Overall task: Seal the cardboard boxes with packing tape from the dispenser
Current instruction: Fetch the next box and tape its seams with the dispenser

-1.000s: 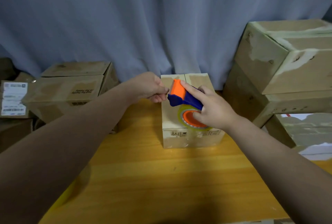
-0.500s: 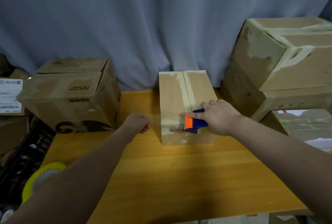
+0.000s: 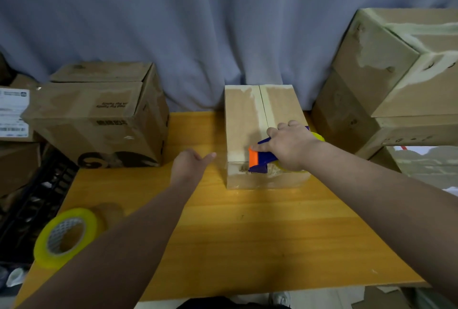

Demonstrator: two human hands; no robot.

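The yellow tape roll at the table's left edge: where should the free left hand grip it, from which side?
On the yellow tape roll, probably the ring wall: fingers of the left hand into the open core, thumb on the outer band, coming from above, since the hole faces upward.

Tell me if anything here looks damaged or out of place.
The top box of the right-hand stack sits skewed on the one below, its brown facing peeled away in pale patches. The spare tape roll lies tilted at the table's left edge.

Head view, looking forward-down over table [image 3: 247, 234]
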